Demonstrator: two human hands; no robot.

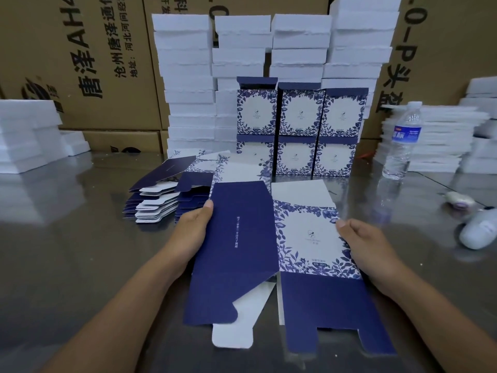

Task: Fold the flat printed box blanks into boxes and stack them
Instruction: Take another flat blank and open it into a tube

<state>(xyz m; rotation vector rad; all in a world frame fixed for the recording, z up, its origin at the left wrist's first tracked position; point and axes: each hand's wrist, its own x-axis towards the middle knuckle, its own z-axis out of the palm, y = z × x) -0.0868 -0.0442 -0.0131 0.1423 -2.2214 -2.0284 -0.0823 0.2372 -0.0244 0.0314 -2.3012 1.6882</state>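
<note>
Two hands, left hand (194,224) and right hand (363,247), pinch one flat box blank (242,238) by its edges at the table (80,265), before six stacked boxes (298,130); squeezing inward should next open it.

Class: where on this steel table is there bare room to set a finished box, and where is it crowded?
Free: the table left of the flat blanks pile, before the foam stack; also between the right hand and the white gadget. Crowded: the centre, with the held blank and stacked boxes.
</note>
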